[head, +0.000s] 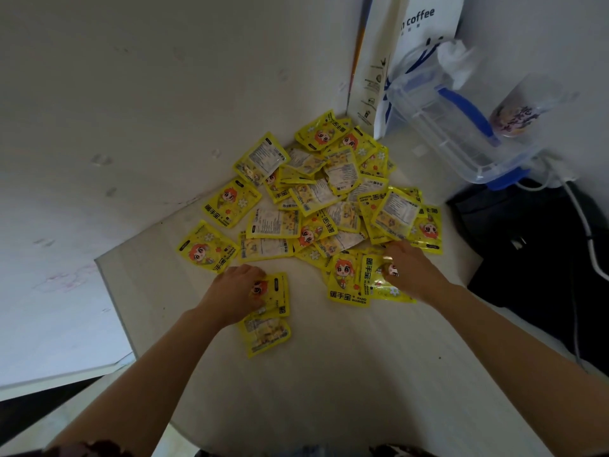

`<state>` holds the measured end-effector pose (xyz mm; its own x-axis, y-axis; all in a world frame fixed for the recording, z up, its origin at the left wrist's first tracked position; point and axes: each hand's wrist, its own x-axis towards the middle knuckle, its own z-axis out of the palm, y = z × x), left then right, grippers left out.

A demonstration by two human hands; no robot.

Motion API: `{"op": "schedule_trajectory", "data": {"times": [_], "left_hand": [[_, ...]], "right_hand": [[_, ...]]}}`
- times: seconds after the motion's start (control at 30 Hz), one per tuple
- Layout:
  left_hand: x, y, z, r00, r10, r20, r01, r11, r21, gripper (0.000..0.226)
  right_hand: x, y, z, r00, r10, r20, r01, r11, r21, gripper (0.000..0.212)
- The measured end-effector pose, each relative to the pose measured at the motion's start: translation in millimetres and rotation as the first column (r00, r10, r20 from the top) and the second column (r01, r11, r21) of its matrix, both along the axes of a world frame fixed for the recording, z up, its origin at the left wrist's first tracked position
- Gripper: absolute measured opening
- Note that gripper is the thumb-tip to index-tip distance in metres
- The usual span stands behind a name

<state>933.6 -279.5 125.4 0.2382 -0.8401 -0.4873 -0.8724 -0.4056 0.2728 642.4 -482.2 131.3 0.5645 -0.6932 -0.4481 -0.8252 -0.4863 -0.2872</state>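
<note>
Head view.
A: Landmark: loose pile of yellow foil hand-warmer packets (pixel 329 199) on the pale tabletop (pixel 329 374). Left hand?
B: Left hand (pixel 235 293), near-left of the pile. Fingers curled over one yellow cartoon-printed packet (pixel 278 296), thumb on its face. That packet lies flat, apart from the pile. A back-side-up yellow packet (pixel 265 336) touches its nearer edge.
A: Right hand?
B: Right hand (pixel 413 273), at the pile's near-right edge. Thumb on a face-up yellow packet (pixel 379 288), fingers bent down. Gripping or only pressing: cannot tell.
A: Beyond the pile?
B: Clear plastic box with blue handle (pixel 461 133), far right of the pile. White paper bag lettered "coffee" (pixel 418 34), behind the pile.
</note>
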Motion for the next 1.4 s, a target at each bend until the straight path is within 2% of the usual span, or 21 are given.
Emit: {"op": "schedule_trajectory", "data": {"times": [0.23, 0.5, 0.63, 0.73, 0.8, 1.0, 1.07, 1.1, 1.17, 1.23, 1.27, 1.33, 1.4], "left_hand": [[-4.1, 1.1, -5.6, 0.999, 0.032, 0.022, -0.033, 0.999, 0.021, 0.076], [-10.5, 2.0, -8.5, 0.994, 0.094, 0.057, -0.094, 0.996, -0.001, 0.066], [-11.8, 4.1, -6.4, 0.992, 0.112, 0.066, -0.109, 0.993, -0.038, 0.061], [-15.7, 8.2, -3.8, 0.989, 0.140, 0.042, -0.137, 0.989, -0.058, 0.053], [-17.8, 12.3, -0.5, 0.979, 0.205, -0.009, -0.205, 0.978, -0.047, 0.043], [-14.8, 31.4, 6.4, 0.842, 0.501, -0.199, -0.512, 0.859, -0.005, 0.047], [-17.5, 37.5, 10.5, 0.745, 0.593, -0.307, -0.624, 0.781, -0.006, 0.045], [-19.6, 40.4, 12.5, 0.643, 0.653, -0.399, -0.706, 0.708, 0.022, 0.044], [-24.9, 46.8, 13.2, 0.331, 0.747, -0.576, -0.853, 0.499, 0.157, 0.039], [-31.5, 52.5, 12.3, 0.030, 0.757, -0.653, -0.890, 0.318, 0.328, 0.040], [-35.3, 54.3, 12.1, -0.087, 0.742, -0.665, -0.877, 0.260, 0.404, 0.041], [-42.2, 55.8, 10.6, -0.231, 0.723, -0.651, -0.847, 0.180, 0.501, 0.040], [-50.2, 56.1, 9.0, -0.313, 0.721, -0.618, -0.823, 0.119, 0.555, 0.036]], "right_hand": [[1.4, 4.2, 2.2, 0.993, -0.052, -0.105, 0.051, 0.999, -0.014, 0.057], [-5.4, 0.9, -4.6, 0.988, -0.081, -0.134, 0.089, 0.995, 0.052, 0.078], [-5.6, 7.5, 3.5, 0.984, -0.151, -0.089, 0.155, 0.987, 0.034, 0.072], [-9.0, 11.7, 4.9, 0.988, -0.152, -0.023, 0.153, 0.987, 0.056, 0.054], [-12.4, 14.7, 6.7, 0.987, -0.160, 0.030, 0.156, 0.981, 0.116, 0.037], [-18.6, 24.2, 17.5, 0.963, -0.244, 0.115, 0.213, 0.950, 0.229, 0.034], [-17.6, 27.6, 21.9, 0.924, -0.341, 0.173, 0.286, 0.917, 0.278, 0.031], [-15.9, 29.9, 23.8, 0.898, -0.391, 0.200, 0.322, 0.896, 0.307, 0.029], [-9.3, 35.5, 27.4, 0.827, -0.508, 0.242, 0.391, 0.828, 0.401, 0.026], [0.0, 41.1, 25.5, 0.742, -0.622, 0.252, 0.442, 0.736, 0.513, 0.027], [5.4, 43.9, 23.2, 0.702, -0.667, 0.250, 0.459, 0.692, 0.557, 0.027], [16.8, 49.3, 16.3, 0.643, -0.729, 0.234, 0.491, 0.627, 0.605, 0.026], [26.3, 53.0, 5.2, 0.594, -0.780, 0.196, 0.559, 0.575, 0.597, 0.026]]}}
